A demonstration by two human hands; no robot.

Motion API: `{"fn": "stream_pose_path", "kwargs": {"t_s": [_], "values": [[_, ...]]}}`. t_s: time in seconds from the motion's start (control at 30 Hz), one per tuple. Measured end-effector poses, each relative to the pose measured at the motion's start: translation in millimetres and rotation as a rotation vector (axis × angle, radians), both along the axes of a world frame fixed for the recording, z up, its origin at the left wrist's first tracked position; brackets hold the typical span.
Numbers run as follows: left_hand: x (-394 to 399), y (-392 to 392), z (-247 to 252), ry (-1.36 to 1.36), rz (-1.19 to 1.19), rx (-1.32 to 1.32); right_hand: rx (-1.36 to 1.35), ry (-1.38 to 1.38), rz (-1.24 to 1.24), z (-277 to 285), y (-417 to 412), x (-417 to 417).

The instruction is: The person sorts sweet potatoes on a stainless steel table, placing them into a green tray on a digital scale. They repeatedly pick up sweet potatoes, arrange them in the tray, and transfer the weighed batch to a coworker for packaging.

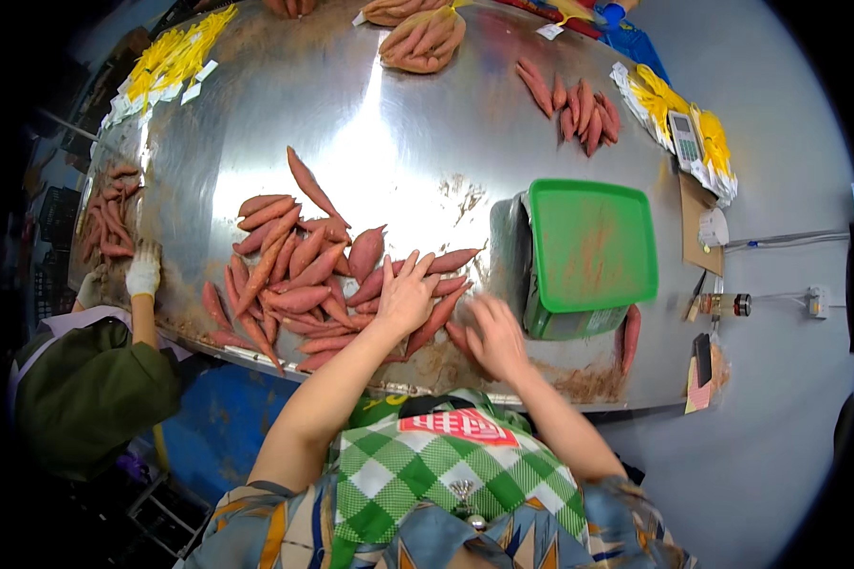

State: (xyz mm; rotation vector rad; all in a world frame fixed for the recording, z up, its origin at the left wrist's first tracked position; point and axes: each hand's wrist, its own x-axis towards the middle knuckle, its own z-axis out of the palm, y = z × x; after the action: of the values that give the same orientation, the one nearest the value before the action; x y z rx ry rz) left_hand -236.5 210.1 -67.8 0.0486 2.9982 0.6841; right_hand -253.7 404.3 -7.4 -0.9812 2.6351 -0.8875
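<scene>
Reddish sweet potatoes (299,299) lie in a loose heap on the steel table (256,156). My left hand (404,297) rests on the heap's right part, fingers spread over several sweet potatoes; whether it grips one is hard to tell. My right hand (497,338), slightly blurred, is low over the table at the heap's right edge, beside a sweet potato (459,338) partly under its fingers. Whether it holds that one cannot be told. Right of it stands a scale-like box with a soiled green tray (594,245) on top. One sweet potato (631,338) lies at its right.
At left, a co-worker's gloved hand (143,270) is near a smaller pile (110,217). Net bags of sweet potatoes (427,43) and a loose group (587,110) lie at the back. Yellow nets with tags (178,57), a calculator-like device (685,139) and a jar (729,304) line the edges.
</scene>
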Motion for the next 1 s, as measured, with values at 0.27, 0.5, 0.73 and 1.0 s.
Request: {"fn": "stream_pose_path", "kwargs": {"t_s": [0.27,0.5,0.73,1.0], "values": [[32.5,-61.4,15.6,0.257,0.088,0.229,0.107,0.112,0.019,-43.0,-57.6,-50.2],[46.9,-48.2,19.9,0.258,0.114,0.156,0.239,0.216,0.191,-52.5,-67.0,-74.9],[31.6,-42.7,24.8,0.125,0.109,0.13,0.194,-0.001,0.044,-22.2,-32.3,-43.3],[21.7,-40.9,3.1,0.068,0.108,0.106,0.056,-0.318,-0.338,-8.0,44.1,18.2]]}}
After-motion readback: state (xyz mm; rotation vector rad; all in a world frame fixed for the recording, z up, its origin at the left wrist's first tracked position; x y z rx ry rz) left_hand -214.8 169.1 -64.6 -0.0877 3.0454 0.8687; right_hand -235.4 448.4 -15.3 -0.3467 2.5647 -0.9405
